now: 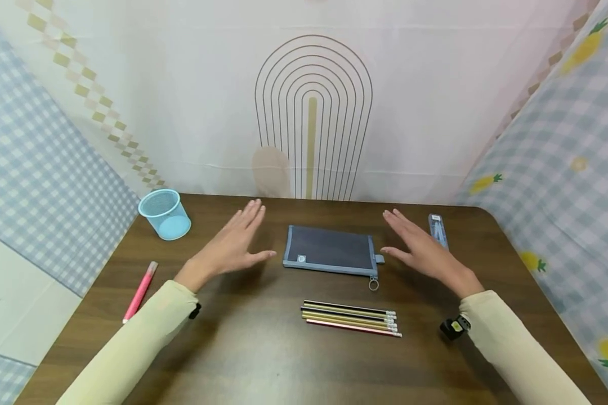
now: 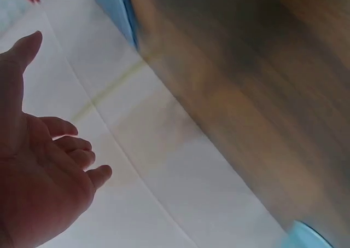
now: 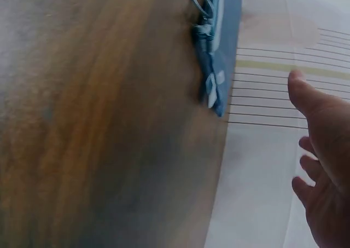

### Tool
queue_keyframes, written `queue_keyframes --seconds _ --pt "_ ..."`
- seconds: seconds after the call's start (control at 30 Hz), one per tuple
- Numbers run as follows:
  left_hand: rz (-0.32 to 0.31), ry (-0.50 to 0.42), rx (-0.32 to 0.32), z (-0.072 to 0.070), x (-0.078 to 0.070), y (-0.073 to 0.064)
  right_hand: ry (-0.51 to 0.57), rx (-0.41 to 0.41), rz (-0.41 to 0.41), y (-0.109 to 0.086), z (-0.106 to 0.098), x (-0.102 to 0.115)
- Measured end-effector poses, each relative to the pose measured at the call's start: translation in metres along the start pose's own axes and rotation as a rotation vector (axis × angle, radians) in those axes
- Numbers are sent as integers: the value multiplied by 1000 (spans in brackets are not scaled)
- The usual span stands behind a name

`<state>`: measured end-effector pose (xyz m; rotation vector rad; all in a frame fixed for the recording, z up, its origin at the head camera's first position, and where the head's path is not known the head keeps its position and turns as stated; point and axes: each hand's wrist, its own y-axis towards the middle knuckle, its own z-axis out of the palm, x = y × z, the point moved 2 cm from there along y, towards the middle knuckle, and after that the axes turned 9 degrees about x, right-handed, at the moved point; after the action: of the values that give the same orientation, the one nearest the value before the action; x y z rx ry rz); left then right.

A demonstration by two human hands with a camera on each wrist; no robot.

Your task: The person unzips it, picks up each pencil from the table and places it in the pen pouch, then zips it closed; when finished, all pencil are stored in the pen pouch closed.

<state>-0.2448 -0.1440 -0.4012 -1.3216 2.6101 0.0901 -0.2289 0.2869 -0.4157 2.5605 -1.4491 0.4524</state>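
A flat blue zip pouch (image 1: 331, 250) with a dark see-through panel and a ring on its zip lies on the table between my two hands. To its left, my left hand (image 1: 233, 242) hovers with fingers extended and thumb apart, holding nothing. My right hand (image 1: 425, 247) mirrors it on the other side, fingers straight, also holding nothing. In the right wrist view the pouch (image 3: 216, 56) shows edge-on, away from the thumb. Nearer the front, several pencils (image 1: 352, 318) lie side by side in a row, black, gold and red, with their eraser ends to the right.
At the back left stands a light blue mesh pen cup (image 1: 164, 216). A pink marker (image 1: 140, 292) lies near the left edge. Partly behind my right hand is a small blue clear case (image 1: 438, 229). Fabric hangs (image 1: 208, 112) along the table's back and sides.
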Motion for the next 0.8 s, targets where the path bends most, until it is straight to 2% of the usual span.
queue_keyframes --seconds 0.13,0.27,0.43,0.57,0.7,0.8 --pt "113 19 47 7 -29 20 -12 45 -37 -4 6 0" --pt "204 69 107 17 -51 35 -26 98 -115 -5 12 1" --pt "257 115 136 24 -70 44 -26 153 -211 -3 20 2" --pt "317 80 140 29 -95 58 -38 177 -281 -5 23 2" --pt "371 73 194 37 -123 73 -30 188 -314 -4 25 1" --pt "387 93 218 42 -141 80 -19 207 -315 -1 28 3"
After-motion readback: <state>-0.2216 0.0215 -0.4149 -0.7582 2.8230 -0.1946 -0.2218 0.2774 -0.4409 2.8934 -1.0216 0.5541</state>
